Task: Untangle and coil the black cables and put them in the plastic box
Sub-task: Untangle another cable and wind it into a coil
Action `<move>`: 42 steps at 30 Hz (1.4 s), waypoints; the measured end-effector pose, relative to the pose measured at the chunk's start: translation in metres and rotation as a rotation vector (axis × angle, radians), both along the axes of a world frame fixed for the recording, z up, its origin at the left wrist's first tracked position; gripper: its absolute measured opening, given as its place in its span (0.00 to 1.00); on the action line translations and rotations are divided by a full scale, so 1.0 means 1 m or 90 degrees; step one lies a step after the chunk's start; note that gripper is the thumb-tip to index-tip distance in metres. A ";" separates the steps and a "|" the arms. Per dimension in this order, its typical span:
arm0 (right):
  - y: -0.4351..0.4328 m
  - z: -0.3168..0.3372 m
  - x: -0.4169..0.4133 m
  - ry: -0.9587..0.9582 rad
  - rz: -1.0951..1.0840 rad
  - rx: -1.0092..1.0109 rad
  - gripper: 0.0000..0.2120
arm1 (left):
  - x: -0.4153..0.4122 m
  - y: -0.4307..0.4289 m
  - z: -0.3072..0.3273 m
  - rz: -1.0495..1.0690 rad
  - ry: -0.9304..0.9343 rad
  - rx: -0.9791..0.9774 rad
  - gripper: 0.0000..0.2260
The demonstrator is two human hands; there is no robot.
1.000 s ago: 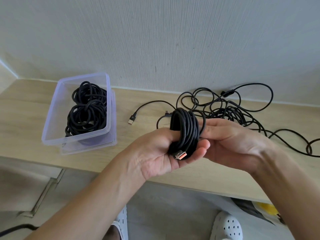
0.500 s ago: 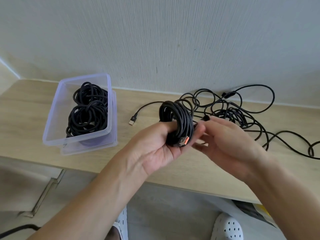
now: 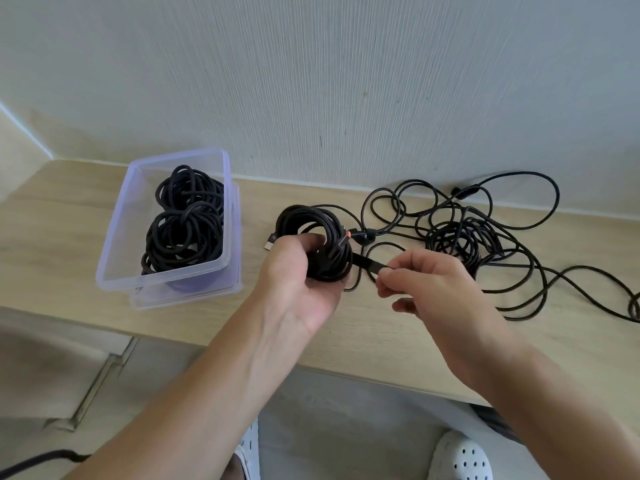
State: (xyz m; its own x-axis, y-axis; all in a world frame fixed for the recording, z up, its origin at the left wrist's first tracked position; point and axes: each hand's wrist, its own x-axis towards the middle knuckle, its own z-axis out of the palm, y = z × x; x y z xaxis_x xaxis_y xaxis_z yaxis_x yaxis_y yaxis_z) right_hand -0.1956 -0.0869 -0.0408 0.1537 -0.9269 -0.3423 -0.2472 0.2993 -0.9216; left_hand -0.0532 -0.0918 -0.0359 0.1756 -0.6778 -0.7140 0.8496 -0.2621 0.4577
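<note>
Over the shelf (image 3: 69,237), we hold a coiled cable (image 3: 301,220).
Our left hand (image 3: 294,282) grips it; our right hand (image 3: 433,285) pinches what seems its strap (image 3: 367,264).

No legible text, brand or number anywhere; small pale marking on black plug (image 3: 273,238) just left of coiled cable (image 3: 304,215), too small to read.

One plastic box (image 3: 114,237) holding two coiled bundles (image 3: 183,233), one more coil (image 3: 311,220) gripped in the left hand (image 3: 298,289), one strap (image 3: 367,265) pinched by the right hand (image 3: 433,285), one loose tangle (image 3: 460,233) (strand count unreadable), two white shoes (image 3: 462,459).
</note>
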 end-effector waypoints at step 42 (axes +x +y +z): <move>0.007 -0.009 0.021 0.143 0.138 -0.753 0.08 | -0.009 0.003 -0.002 -0.085 -0.398 -0.107 0.17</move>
State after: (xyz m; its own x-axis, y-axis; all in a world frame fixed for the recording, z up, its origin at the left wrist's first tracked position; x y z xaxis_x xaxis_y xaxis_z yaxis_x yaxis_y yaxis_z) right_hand -0.1750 -0.0802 -0.0497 0.3904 -0.6473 0.6547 -0.3769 -0.7612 -0.5278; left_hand -0.0618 -0.0884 -0.0382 0.4300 -0.8159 -0.3866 0.3754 -0.2279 0.8984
